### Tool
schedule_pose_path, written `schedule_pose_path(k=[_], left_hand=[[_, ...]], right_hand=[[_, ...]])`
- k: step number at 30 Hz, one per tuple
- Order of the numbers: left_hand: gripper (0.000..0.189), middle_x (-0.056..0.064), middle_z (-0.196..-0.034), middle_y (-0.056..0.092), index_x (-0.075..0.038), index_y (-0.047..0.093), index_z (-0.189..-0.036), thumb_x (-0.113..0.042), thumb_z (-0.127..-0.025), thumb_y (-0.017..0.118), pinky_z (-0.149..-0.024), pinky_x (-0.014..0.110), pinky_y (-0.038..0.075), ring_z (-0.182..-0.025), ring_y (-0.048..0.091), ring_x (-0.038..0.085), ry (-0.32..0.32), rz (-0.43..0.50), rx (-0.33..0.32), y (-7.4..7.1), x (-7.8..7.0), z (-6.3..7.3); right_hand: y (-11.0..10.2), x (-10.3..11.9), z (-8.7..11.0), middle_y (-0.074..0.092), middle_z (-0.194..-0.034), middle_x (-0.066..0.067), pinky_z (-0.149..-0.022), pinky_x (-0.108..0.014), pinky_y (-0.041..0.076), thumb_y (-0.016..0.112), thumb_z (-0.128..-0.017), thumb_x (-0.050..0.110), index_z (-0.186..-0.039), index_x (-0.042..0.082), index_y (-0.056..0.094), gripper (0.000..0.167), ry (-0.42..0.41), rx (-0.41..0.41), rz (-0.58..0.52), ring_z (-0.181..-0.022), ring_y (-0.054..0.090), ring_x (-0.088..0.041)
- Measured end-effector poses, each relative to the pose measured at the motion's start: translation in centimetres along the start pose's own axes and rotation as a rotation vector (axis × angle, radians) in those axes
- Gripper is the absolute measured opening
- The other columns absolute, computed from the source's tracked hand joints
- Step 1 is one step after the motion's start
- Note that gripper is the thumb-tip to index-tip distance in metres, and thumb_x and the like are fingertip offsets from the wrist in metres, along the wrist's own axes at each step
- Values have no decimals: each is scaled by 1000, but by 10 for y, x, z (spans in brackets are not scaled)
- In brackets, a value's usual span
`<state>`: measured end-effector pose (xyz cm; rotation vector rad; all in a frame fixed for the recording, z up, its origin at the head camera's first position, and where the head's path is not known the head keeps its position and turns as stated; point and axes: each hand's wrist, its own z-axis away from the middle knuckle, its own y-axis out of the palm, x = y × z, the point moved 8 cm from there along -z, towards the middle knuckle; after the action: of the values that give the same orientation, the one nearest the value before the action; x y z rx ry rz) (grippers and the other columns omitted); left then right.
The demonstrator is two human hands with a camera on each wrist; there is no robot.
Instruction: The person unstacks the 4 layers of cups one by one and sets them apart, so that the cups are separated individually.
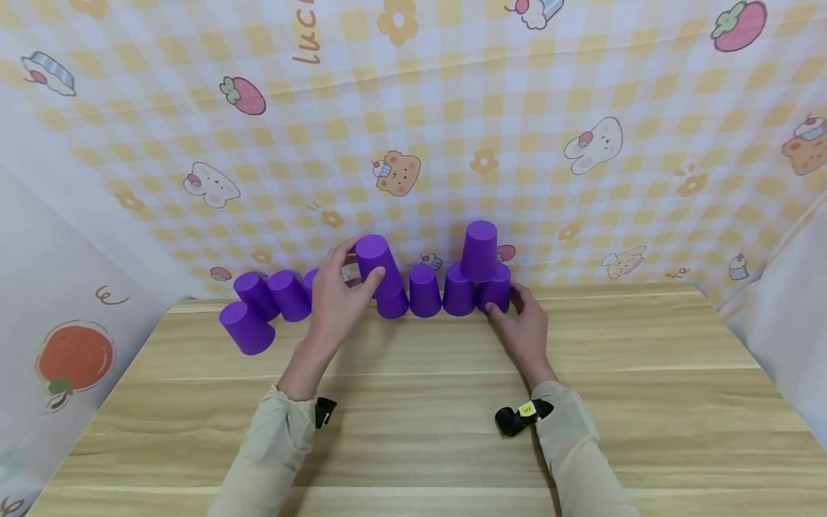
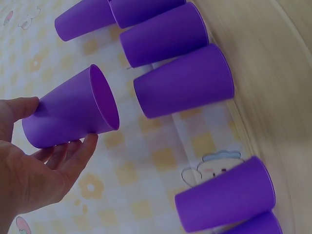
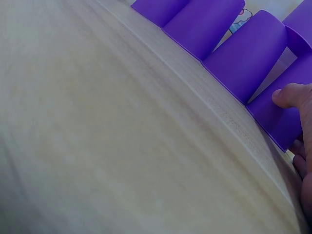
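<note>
Several purple plastic cups stand upside down in a row along the table's far edge. My left hand [image 1: 360, 264] grips one purple cup [image 1: 377, 260], tilted and lifted above the row, over a standing cup [image 1: 393, 303]. In the left wrist view the held cup [image 2: 68, 114] sits between thumb and fingers of my left hand [image 2: 58, 126], its open mouth toward the row. My right hand [image 1: 505, 299] holds the rightmost bottom cup [image 1: 496, 286], thumb in front and fingers to its right. A top cup [image 1: 479, 250] rests on that cup and its neighbour [image 1: 457, 289]. The right thumb [image 3: 287, 95] lies on that end cup [image 3: 273, 114].
Three more cups [image 1: 246, 328] [image 1: 256, 294] [image 1: 288, 294] stand at the back left. The wooden table [image 1: 420, 424] ends at a checked cartoon backdrop [image 1: 413, 143] right behind the row. White side panels close in on the left and right.
</note>
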<state>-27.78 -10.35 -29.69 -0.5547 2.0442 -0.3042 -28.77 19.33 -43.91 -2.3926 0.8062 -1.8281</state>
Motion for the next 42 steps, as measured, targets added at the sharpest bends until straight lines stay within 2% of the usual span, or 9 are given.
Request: schedule_pose_path(k=[8,15,21,25,28,30,34,37,42], left_hand=[[52,13,-112,57,-3,53,-127,-12,-79,73,-75,41,55,-99,57,24,62,-53,-8,-25,4,13],[54,12,-113,57,-5,53,-128,-12,-79,74,-72,36,55,-100,57,24,-7,-118,-11,-53,26,35],[55,15,-110,57,2,52,-126,-6,-77,75,-68,37,55,-95,57,25,-28,-164,-32,-73,44,48],[57,18,-108,57,5,51,-125,-3,-75,76,-66,25,55,-94,58,29,-18,-210,-40,-84,54,54],[56,20,-107,58,6,52,-123,-2,-73,77,-63,11,48,-91,60,32,-2,-259,-49,-92,58,56],[56,21,-106,59,7,52,-121,-2,-73,77,-63,9,42,-90,60,34,2,-288,-49,-96,61,58],[55,23,-106,59,9,51,-121,-3,-74,76,-72,28,48,-92,59,36,-22,-319,-41,-101,69,59],[54,26,-108,57,10,51,-121,-2,-74,76,-80,45,46,-95,57,38,-49,-327,-44,-104,76,61],[53,30,-108,56,12,50,-119,-2,-74,75,-84,49,43,-97,54,41,-92,-327,-44,-106,87,64]], right_hand=[[0,0,1,55,-125,-21,-97,-33,42,73,-80,13,-128,-2,50,55,-5,-3,9,-114,53,-30],[-1,2,0,55,-125,-20,-97,-32,42,73,-80,13,-128,-2,51,55,-17,-5,7,-114,53,-29],[-2,3,-1,55,-125,-20,-98,-32,42,73,-80,12,-127,-2,51,54,-6,-5,9,-114,53,-29],[-1,3,0,55,-124,-20,-98,-33,42,73,-79,12,-127,-2,51,55,1,-5,5,-114,53,-30],[0,3,0,55,-125,-21,-98,-33,42,73,-79,12,-127,-2,51,55,0,-1,7,-115,53,-30],[0,3,0,55,-125,-21,-98,-33,42,73,-79,12,-127,-2,50,55,-4,-2,10,-115,53,-30],[-2,5,0,55,-125,-21,-98,-33,42,73,-80,12,-127,-2,50,55,-6,-4,14,-115,53,-30],[-2,6,0,54,-125,-21,-98,-33,42,73,-80,13,-128,-3,50,55,-4,1,11,-115,53,-30],[-1,5,0,54,-125,-22,-98,-32,42,73,-80,13,-128,-3,50,56,6,9,5,-115,53,-30]])
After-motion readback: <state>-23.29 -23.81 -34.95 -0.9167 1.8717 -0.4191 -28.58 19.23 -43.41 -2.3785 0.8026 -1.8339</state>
